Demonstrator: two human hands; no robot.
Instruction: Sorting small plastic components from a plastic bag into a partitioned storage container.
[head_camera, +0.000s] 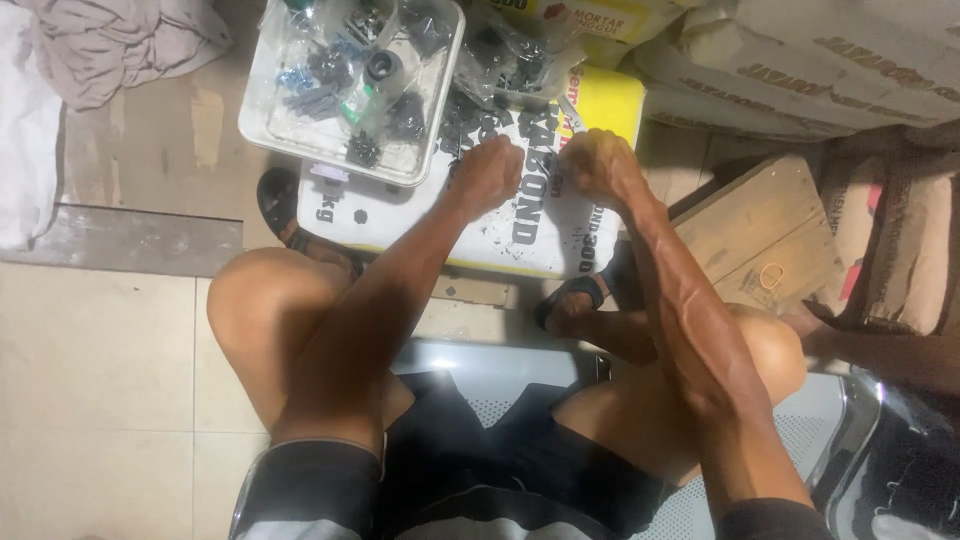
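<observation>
Head view: bare knees and dark shorts are seen lowest, on a perforated grey metal seat (800, 420). Both forearms are stretched forward and away from the body. The left hand (487, 172) and right hand (598, 165) are curled into near-fists, close together but apart, over a white and yellow printed sack (520, 225) lying flat on the floor. Whatever is pinched cannot be told; small dark bits are scattered on the sack beneath. Just ahead-left of the left hand sits a clear plastic tray of small black and blue parts in bags (350, 85), nearer that hand. A wooden block (760, 235) lies to the right.
</observation>
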